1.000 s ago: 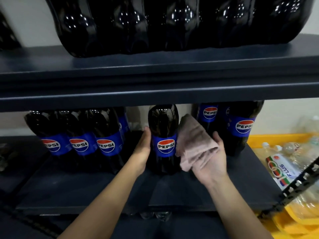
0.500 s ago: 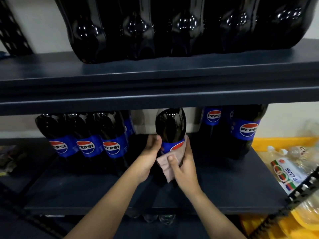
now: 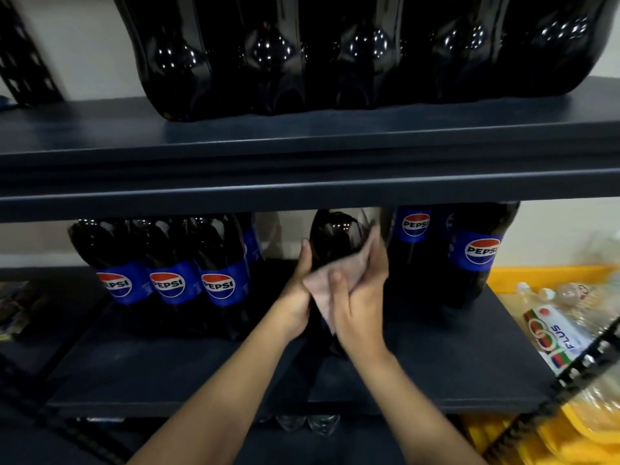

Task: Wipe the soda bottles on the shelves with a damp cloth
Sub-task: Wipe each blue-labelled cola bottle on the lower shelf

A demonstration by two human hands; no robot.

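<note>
A dark Pepsi bottle [image 3: 332, 234] stands alone in the middle of the lower shelf [image 3: 188, 374]. My left hand [image 3: 297, 290] grips its left side. My right hand [image 3: 364, 297] presses a pinkish-grey cloth [image 3: 322, 283] against its front and right side, fingers wrapped round cloth and bottle; the blue label is hidden beneath. Three Pepsi bottles [image 3: 171, 273] stand in a row to the left, and two more [image 3: 469, 250] to the right.
An upper shelf [image 3: 302, 156] carries several large dark bottles [image 3: 335, 52] right above. Right of the shelf a yellow crate [image 3: 543, 273] holds clear bottles with white labels [image 3: 553, 327]. A perforated black upright [image 3: 570, 374] crosses the lower right.
My right hand brought the cloth from beside the bottle onto its label, then slid it up the body. My left hand shifted to a firmer grip on the left side.
</note>
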